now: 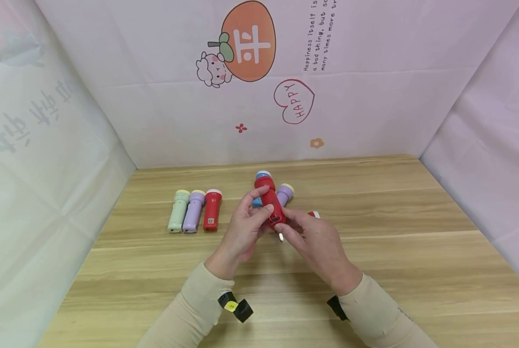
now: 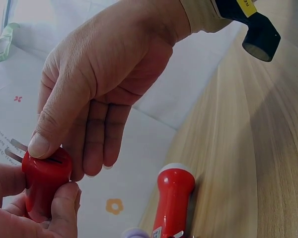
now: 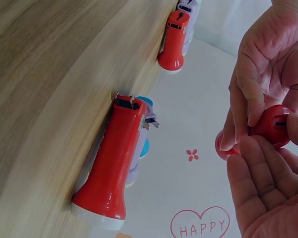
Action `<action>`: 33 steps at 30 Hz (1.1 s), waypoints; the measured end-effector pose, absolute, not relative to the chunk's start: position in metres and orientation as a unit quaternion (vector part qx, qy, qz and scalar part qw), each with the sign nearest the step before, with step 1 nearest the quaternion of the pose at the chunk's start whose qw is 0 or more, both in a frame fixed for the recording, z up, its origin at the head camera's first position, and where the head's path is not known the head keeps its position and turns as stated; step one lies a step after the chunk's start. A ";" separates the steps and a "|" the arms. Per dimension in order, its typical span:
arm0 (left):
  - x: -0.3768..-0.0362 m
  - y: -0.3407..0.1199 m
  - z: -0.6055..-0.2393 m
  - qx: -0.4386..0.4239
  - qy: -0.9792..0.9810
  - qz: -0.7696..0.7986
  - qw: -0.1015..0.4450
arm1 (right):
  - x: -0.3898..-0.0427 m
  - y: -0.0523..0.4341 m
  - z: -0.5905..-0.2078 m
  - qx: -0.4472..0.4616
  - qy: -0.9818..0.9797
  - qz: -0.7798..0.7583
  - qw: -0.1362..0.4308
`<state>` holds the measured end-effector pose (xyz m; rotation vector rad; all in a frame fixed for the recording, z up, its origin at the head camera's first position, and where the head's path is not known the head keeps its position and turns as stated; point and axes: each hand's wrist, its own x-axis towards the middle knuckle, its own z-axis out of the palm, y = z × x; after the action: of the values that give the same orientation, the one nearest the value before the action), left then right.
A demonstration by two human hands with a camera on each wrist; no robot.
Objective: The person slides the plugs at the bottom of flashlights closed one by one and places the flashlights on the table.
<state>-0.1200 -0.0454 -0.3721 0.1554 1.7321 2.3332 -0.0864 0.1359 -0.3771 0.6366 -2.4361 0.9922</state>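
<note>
A red flashlight [image 1: 273, 203] is held up over the table between both hands, its wide head pointing away from the person. The left hand [image 1: 244, 224] grips its body, thumb on the near side. My right hand [image 1: 322, 244] pinches the base end between thumb and index finger. In the left wrist view, two metal plug prongs [image 2: 14, 151] stick out of the base beside the right thumb. The right wrist view shows the flashlight [image 3: 275, 126] partly covered by fingers, with a dark slot in its end.
Beyond the hands lie a blue flashlight [image 1: 262, 174] and a purple flashlight [image 1: 285, 193], partly hidden. Another red flashlight [image 3: 107, 163] lies by the right hand. To the left, green [image 1: 179, 212], purple [image 1: 194, 212] and red [image 1: 212, 210] flashlights stand in a row. A printed cloth [image 1: 372, 111] backs the table.
</note>
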 end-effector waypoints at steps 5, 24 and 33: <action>-0.120 -0.045 -0.372 0.053 0.590 0.797 0.113 | -0.086 0.135 -0.376 0.231 -0.879 0.355 0.221; -0.119 -0.045 -0.371 0.048 0.580 0.806 0.111 | -0.087 0.134 -0.376 0.247 -0.869 0.352 0.244; -0.118 -0.044 -0.370 0.044 0.579 0.808 0.105 | -0.087 0.134 -0.377 0.250 -0.868 0.348 0.251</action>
<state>-0.1179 -0.0443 -0.3697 0.1304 1.7056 2.3811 -0.0866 0.1341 -0.3768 0.6797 -2.3631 0.9459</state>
